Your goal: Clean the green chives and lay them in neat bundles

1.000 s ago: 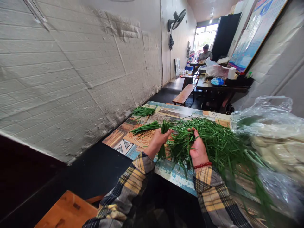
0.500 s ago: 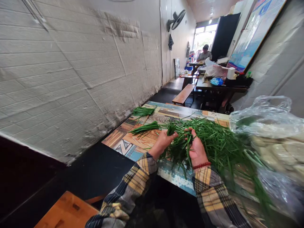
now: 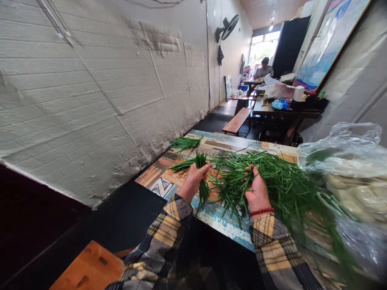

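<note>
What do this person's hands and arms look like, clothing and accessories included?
The left hand and right hand are ungloved. A red beaded bracelet circles the right wrist; none shows on the left. The left sleeve and right sleeve are plaid: yellow, grey and dark checks crossed by thin lines.

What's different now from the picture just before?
The left hand moved left, away from the big green pile and the right hand, keeping hold of its bunch of green stalks. The right hand stayed at the pile; the two small bundles stayed put.
</note>
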A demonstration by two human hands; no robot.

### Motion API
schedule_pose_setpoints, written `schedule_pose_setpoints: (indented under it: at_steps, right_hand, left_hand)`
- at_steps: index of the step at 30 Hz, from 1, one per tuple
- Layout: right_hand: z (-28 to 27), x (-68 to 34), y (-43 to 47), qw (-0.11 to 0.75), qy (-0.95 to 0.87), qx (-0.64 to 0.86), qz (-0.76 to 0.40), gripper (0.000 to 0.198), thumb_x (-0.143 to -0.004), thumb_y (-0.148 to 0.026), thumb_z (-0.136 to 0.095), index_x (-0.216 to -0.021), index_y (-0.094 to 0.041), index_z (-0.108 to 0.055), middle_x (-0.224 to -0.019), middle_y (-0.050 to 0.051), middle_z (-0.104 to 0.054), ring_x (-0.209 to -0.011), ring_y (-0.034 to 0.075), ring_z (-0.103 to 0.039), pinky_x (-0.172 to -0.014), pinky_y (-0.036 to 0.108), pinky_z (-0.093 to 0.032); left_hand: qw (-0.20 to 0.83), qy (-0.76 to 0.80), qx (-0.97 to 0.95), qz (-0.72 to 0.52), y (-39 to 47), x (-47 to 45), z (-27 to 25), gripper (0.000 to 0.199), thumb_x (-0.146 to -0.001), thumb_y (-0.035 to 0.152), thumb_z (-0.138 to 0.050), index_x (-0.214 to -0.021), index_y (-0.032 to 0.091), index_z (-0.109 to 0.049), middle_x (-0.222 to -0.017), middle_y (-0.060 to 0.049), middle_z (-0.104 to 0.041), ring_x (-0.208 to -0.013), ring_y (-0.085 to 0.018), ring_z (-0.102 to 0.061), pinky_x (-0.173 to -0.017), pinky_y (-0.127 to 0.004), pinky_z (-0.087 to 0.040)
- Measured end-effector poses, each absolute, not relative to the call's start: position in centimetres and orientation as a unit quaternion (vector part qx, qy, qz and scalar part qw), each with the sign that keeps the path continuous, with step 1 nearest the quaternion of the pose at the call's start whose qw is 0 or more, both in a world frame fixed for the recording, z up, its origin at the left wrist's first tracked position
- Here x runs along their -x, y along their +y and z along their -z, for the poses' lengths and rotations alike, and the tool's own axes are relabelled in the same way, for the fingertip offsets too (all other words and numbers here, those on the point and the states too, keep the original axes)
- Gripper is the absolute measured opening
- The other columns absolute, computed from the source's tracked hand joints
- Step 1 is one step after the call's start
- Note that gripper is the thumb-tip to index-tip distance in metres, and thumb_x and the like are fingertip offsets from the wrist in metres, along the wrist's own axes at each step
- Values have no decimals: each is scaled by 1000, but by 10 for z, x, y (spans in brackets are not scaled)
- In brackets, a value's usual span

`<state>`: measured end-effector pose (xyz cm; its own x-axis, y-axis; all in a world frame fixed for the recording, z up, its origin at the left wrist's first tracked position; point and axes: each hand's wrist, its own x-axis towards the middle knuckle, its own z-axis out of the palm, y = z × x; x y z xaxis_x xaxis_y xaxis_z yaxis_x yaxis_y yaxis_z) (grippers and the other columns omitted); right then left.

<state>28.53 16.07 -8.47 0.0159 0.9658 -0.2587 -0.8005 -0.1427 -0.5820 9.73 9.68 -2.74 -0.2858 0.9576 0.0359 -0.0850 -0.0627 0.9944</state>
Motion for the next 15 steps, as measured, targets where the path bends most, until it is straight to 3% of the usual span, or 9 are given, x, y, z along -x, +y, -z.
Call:
schedule_pose_setpoints:
  at_steps: [5,9,12,15]
  right_hand:
    - [75,-281,147,562,-255,327,-715,34,-62,-43,-78,-83,-18,-67,-61,-6,-61,-48,7,-51,-45,20,-40]
    - [64,-280,136,523,-409,328,-672,35,-66,-51,-73,-71,-17,-68,-56,-5,-56,-52,9,-50,-53,22,-40]
    - [62,-280,133,481,-508,321,-638,40,-70,-54,-69,-58,-16,-63,-55,-2,-55,-59,11,-51,-62,24,-40]
    - [64,-278,132,442,-547,318,-636,47,-71,-58,-67,-50,-17,-55,-53,-2,-52,-54,10,-46,-58,24,-38]
  left_hand:
    - [418,544,-431,-586,98,-110,28,30,-67,39,-71,-70,14,-56,-49,8,-35,-42,-4,-29,-42,-20,-22]
    - [384,563,-437,-587,102,-122,29,29,-68,40,-69,-73,13,-60,-47,8,-38,-42,-5,-30,-43,-20,-25]
    - [360,567,-442,-594,105,-130,31,28,-67,39,-70,-73,12,-63,-49,6,-46,-45,-7,-39,-47,-20,-31]
    - [348,547,-466,-602,108,-135,35,28,-68,39,-69,-71,12,-65,-59,0,-59,-57,-12,-53,-57,-23,-41]
